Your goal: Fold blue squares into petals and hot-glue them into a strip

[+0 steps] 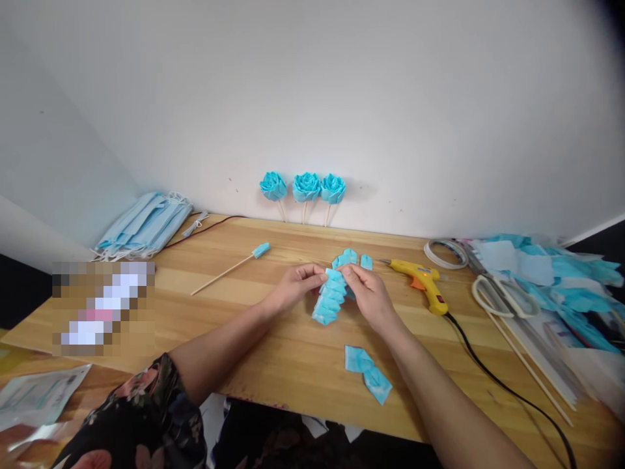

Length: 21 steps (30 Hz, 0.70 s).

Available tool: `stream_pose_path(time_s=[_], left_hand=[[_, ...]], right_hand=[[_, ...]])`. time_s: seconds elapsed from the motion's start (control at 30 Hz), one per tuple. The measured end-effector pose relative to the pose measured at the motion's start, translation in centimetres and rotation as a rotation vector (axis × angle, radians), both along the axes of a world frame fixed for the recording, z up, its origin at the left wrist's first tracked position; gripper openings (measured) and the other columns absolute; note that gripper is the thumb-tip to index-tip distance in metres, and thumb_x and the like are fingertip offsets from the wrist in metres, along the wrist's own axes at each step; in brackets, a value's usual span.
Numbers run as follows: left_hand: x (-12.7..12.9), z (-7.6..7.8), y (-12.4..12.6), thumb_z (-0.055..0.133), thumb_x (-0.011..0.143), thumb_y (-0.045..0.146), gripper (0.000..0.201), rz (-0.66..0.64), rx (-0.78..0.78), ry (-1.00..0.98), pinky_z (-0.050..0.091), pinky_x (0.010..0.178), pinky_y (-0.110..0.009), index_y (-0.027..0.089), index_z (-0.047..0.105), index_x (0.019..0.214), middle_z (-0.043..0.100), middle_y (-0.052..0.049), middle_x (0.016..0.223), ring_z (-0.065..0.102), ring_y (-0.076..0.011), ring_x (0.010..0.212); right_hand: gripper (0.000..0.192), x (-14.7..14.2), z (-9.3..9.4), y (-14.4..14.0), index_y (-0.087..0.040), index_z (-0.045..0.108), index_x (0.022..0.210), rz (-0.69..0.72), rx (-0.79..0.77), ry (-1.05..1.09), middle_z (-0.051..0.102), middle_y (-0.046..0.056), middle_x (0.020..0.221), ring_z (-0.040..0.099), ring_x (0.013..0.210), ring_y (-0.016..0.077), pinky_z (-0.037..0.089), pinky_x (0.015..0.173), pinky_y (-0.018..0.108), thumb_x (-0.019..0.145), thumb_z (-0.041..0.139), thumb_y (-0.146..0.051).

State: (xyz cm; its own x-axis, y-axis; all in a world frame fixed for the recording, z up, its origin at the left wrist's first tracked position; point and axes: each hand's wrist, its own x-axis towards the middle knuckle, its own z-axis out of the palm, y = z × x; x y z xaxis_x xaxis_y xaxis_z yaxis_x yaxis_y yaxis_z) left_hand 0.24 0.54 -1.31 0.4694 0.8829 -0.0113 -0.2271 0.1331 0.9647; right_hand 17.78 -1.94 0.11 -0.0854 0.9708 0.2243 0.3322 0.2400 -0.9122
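Note:
A pleated blue strip hangs between my two hands, its folds overlapping in a row. My left hand pinches its upper left edge, while my right hand grips the upper right edge. Behind it lies another blue folded piece, partly hidden by the strip and my fingers. A small blue piece rests beside that. Nearer me, some folded blue pieces lie on the wooden table. To the left is a wooden stick with a blue wrapped tip.
A yellow glue gun with a black cord lies right of my hands. Beyond it are a tape roll, scissors and blue scraps. Stemmed blue flowers lean on the wall. Face masks are stacked at left.

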Motion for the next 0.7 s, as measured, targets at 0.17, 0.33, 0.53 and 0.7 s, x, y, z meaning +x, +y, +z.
stream_pose_path(time_s=[0.17,0.33,0.53,0.7], left_hand=[[-0.1,-0.2,0.4,0.068,0.076,0.043,0.033,0.084,-0.012,-0.016,0.039,0.056,-0.021,0.012,0.057,0.068,0.055,0.001,0.058,0.048,-0.0073,0.053],[0.0,-0.5,0.5,0.059,0.081,0.051,0.041,0.036,0.011,0.014,0.041,0.056,-0.022,0.012,0.056,0.068,0.055,0.001,0.057,0.050,-0.0078,0.051],[0.1,-0.3,0.4,0.070,0.072,0.047,0.037,0.035,-0.029,0.068,0.042,0.057,-0.021,0.012,0.060,0.075,0.057,0.001,0.059,0.051,-0.0075,0.054],[0.0,-0.2,0.5,0.073,0.069,0.046,0.036,0.027,-0.036,0.066,0.041,0.057,-0.021,0.012,0.059,0.072,0.056,0.002,0.058,0.050,-0.0073,0.053]], right_hand=[[0.033,-0.1,0.0,0.0,-0.020,0.053,0.068,0.063,-0.097,0.091,0.048,-0.001,0.065,0.045,0.063,0.0138,0.039,0.060,0.025,0.087,0.051,-0.047],[0.026,-0.1,-0.8,0.1,-0.019,0.055,0.071,0.026,-0.123,0.063,0.049,-0.002,0.066,0.044,0.061,0.0130,0.038,0.057,0.025,0.083,0.058,-0.043],[0.028,-0.1,-0.7,0.0,-0.020,0.048,0.065,0.008,-0.060,-0.031,0.044,-0.004,0.060,0.042,0.058,0.0122,0.036,0.055,0.024,0.083,0.057,-0.040],[0.031,-0.2,-0.6,0.0,-0.020,0.043,0.060,-0.021,-0.030,-0.106,0.040,-0.004,0.057,0.039,0.055,0.0113,0.033,0.052,0.024,0.083,0.056,-0.038]])
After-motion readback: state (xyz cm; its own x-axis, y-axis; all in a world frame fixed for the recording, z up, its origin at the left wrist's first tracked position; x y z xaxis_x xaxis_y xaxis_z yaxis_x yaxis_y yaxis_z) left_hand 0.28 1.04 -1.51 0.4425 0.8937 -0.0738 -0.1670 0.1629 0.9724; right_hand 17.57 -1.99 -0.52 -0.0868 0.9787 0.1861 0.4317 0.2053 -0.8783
